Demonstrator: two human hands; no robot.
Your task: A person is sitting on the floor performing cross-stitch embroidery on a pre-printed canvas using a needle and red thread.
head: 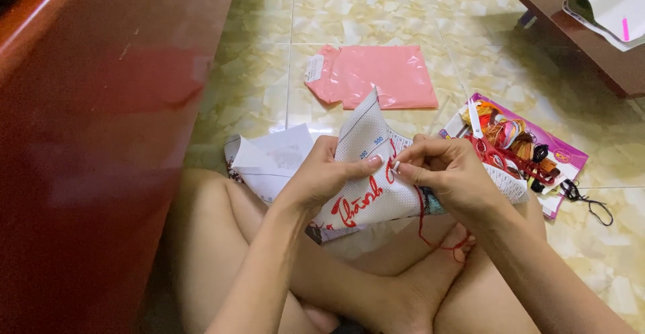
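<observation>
Sitting cross-legged on a pale marbled tile floor (349,11), the person is working a piece of white cross-stitch fabric (366,173) held up above the lap. The left hand (322,176) is gripping the fabric from its left side, thumb lying across the front and fingers curled behind, so that the cloth is folding upward into a peak. The right hand (450,173) is pinching closed at the fabric's right edge, fingertips pressed together just beside the left thumb; whether a needle is sitting between them is too small to tell. A red thread (430,236) is hanging from under the right hand and trailing down toward the bare foot. Red stitched lettering is showing on the lower front of the fabric.

Behind the left hand, a folded white paper sheet (269,159) is lying on the floor, touching the fabric's far edge. Farther off, a pink plastic bag (376,75) is lying flat on the tiles. To the right, a purple card packet (537,152) is carrying bundles of coloured embroidery floss (514,139), well apart from the pink bag. A dark red wooden surface (94,139) is filling the left of the view, and a brown table (591,45) with a white sheet on it is standing at the upper right
</observation>
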